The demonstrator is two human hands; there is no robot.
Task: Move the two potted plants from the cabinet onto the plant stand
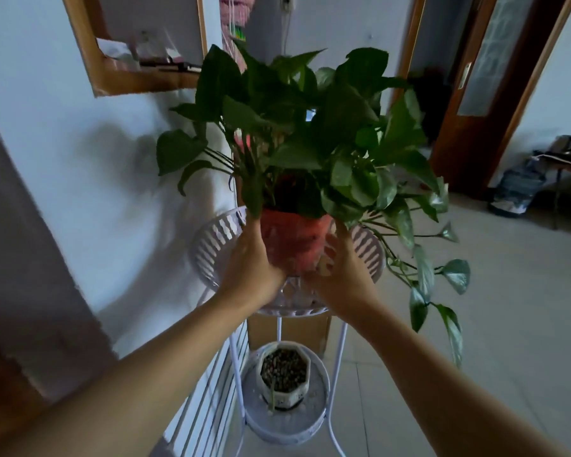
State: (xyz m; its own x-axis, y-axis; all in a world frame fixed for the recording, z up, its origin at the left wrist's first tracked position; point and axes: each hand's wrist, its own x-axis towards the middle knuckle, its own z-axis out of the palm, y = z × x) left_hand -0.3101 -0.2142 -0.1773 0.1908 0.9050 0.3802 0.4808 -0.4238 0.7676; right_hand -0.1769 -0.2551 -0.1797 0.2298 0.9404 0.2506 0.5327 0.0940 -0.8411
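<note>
Down low, a small white pot (285, 374) full of pebbles sits on the stand's (338, 364) bottom shelf (310, 420), so that one's already placed. Above it both hands are wrapped around the red pot (294, 242): left hand (249, 265) clamped on its left side, right hand (342, 275) on its right, fingers pressed flat to the plastic. The pot is over the top basket (211, 239) of the stand; can't tell if the bottom is resting in it or just above. Its leaves (310, 127) spread wide, with vines (426, 275) trailing off the right side. Behind the stand there's a cardboard box (290, 331) on the floor, then a white wall (63, 143) and a wooden door (495, 94) further back on the right.
</note>
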